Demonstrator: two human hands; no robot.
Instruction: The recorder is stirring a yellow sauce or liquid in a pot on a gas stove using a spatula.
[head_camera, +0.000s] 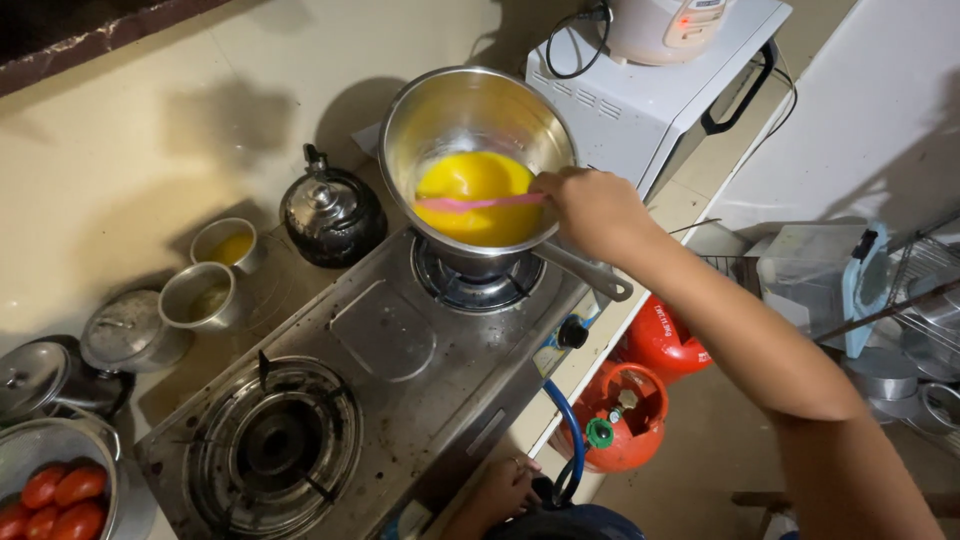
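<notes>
Right hand (590, 205): fingers closed around pink spatula (478, 202), its blade in yellow liquid inside steel saucepan (470, 110) on far burner of gas stove (390, 350). Left hand (500, 490) rests at stove's front edge; its grip cannot be told. Black kettle (330, 212) beside saucepan.

A shiny steel saucepan (470, 120) with a long handle is set upright on the far burner, filled low with smooth yellow liquid (470, 180). A flat pink spatula (478, 202) is laid across the liquid.
</notes>
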